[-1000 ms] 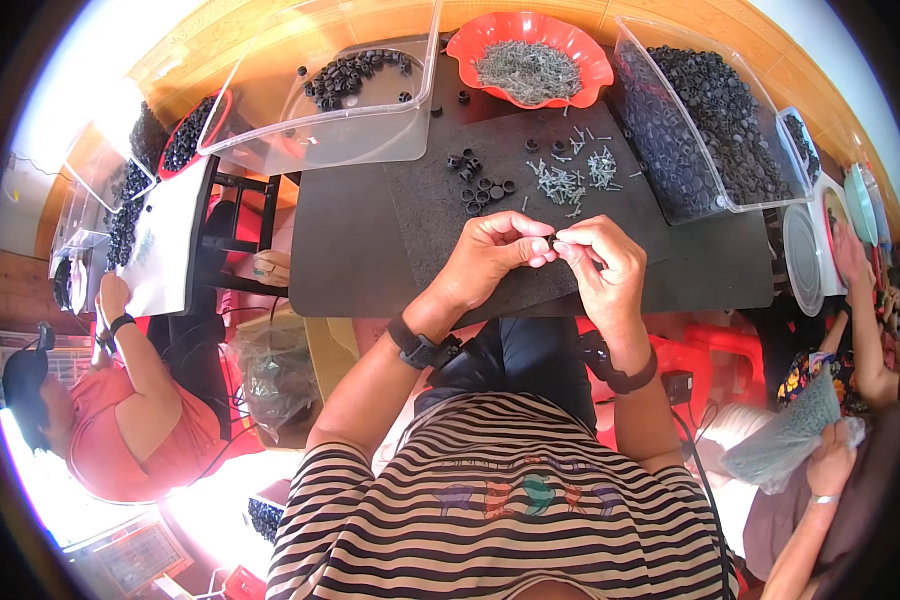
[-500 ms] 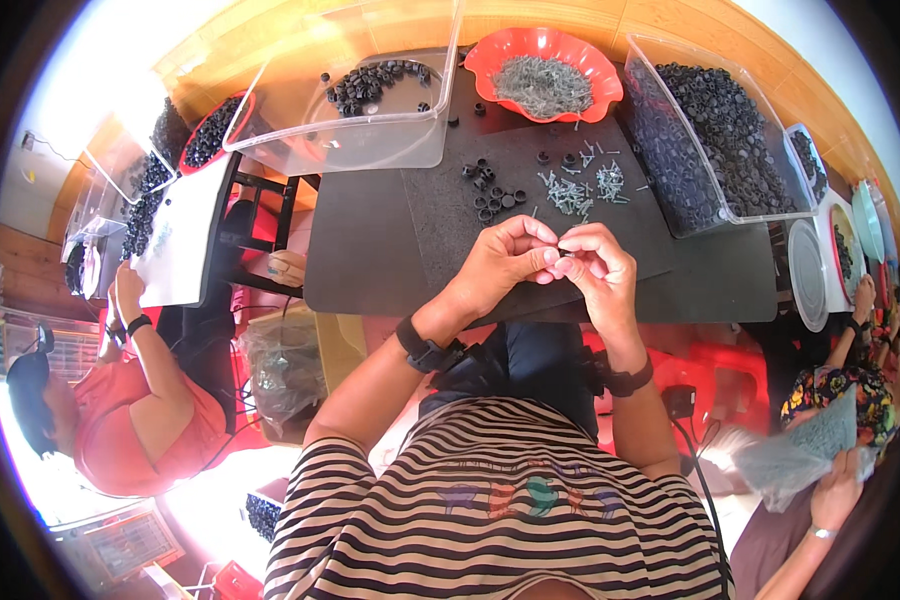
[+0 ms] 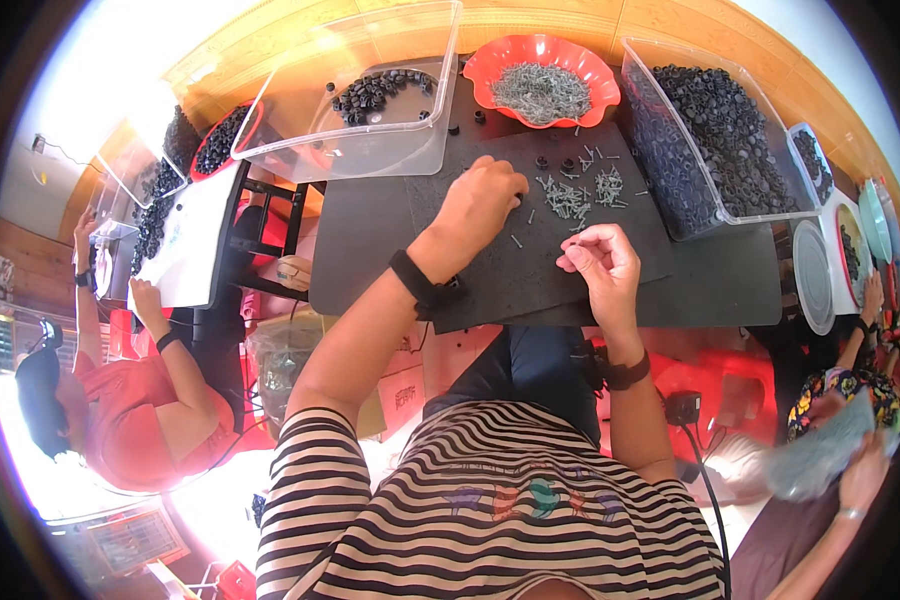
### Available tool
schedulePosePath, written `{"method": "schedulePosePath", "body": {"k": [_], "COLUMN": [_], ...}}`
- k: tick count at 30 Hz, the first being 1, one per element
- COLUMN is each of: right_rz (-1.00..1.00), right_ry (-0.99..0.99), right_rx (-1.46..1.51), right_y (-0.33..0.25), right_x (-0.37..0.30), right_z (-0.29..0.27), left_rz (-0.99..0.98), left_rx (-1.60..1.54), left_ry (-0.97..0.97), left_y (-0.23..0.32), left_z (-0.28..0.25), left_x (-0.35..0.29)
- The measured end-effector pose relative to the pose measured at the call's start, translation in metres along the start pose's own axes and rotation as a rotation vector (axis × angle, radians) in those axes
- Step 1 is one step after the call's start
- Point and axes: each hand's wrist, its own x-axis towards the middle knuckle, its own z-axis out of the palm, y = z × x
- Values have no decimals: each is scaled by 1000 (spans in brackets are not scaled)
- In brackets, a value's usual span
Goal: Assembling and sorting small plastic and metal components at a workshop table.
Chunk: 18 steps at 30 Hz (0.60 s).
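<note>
1. One dark mat lies bare toward the near edge of the table, leaving open room between your left hand and right hand.
2. Your left fingers curl beside a black piece; grip cannot be told.
3. Your right fingertips meet; contents unclear.
4. Two screw piles; two black caps beyond; one red bowl; two large clear bins.

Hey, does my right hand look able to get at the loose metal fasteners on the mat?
Probably yes. Your right hand is just on the near side of the loose metal fasteners, with nothing seen blocking between; your left hand is to their left.
</note>
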Motion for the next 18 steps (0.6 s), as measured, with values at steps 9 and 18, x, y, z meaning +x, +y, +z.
{"method": "schedulePosePath", "body": {"k": [9,18], "right_rz": [-77,-22], "right_ry": [15,36], "right_rx": [30,70], "right_y": [3,6], "right_x": [2,0], "right_z": [-2,-2], "left_rz": [-357,-532], "left_rx": [-772,-1341], "left_ry": [7,10], "left_y": [27,32], "left_z": [-16,-27], "left_x": [-46,-45]}}
